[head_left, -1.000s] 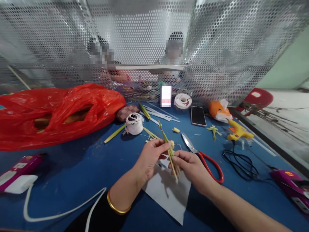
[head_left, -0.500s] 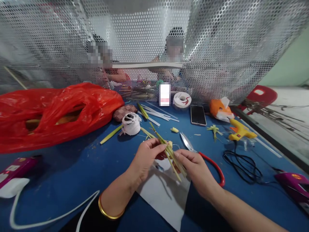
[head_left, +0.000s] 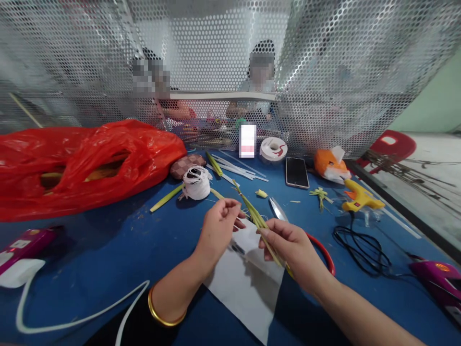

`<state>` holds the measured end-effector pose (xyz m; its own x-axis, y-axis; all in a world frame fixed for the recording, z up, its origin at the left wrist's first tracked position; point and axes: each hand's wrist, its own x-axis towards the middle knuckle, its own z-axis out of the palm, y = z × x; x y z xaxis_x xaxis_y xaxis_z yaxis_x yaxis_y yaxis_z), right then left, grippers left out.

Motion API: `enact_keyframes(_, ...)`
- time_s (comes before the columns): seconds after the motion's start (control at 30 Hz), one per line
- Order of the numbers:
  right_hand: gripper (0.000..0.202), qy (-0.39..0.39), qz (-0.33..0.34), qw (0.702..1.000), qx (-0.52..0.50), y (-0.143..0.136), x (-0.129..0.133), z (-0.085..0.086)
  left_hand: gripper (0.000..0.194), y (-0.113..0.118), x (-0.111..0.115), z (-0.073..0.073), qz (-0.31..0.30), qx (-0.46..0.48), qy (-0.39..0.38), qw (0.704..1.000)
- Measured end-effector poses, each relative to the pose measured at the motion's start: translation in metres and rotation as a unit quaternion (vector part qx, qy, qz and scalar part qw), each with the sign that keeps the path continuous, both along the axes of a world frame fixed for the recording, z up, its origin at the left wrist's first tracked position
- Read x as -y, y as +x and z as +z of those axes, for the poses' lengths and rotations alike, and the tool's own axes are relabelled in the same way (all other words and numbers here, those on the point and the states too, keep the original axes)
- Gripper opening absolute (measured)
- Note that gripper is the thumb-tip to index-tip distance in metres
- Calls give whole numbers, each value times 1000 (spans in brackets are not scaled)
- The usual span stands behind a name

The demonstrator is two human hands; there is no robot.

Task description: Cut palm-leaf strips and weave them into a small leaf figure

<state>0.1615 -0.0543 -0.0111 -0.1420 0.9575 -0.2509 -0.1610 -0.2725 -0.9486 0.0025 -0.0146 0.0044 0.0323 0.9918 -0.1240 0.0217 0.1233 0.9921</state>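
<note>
In the head view, my right hand is closed around a bundle of green-yellow leaf strips, which slants up and away to the left. My left hand is just left of the bundle, apart from it. Its thumb and forefinger are pinched together and the other fingers are curled; anything between the tips is too small to make out. Beneath both hands lies a white sheet of paper. Scissors with red handles lie beside my right hand, partly hidden by it. A ball of white string sits beyond my left hand.
A red plastic bag fills the left back. Along the back are white strips, a ribbon roll and a phone. A yellow glue gun with black cord stands right. Behind a perforated metal screen sit two people.
My left hand has let go of the leaf strips and moved slightly left and up. The bundle now rests in my right hand alone, its upper end shifted a little right.
</note>
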Motion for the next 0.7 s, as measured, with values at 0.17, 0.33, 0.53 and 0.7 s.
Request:
enact_keyframes(0.17, 33, 8, -12, 1000, 1, 3, -2, -1, 27, -10, -2, -2, 8, -128, 159, 979)
enact_keyframes(0.33, 35, -18, 32, 999, 5, 4, 2, 3, 47, -12, -5, -1, -78, -123, 130, 981)
enact_keyframes(0.53, 45, 24, 31, 998, -52, 7, 5, 13, 31, -7, -5, 2, -106, 53, -68, 991)
enact_keyframes(0.7, 27, 221, -52, 966, 122, 9, 3, 8, 21, -5, 0, 4, -110, 109, -148, 977)
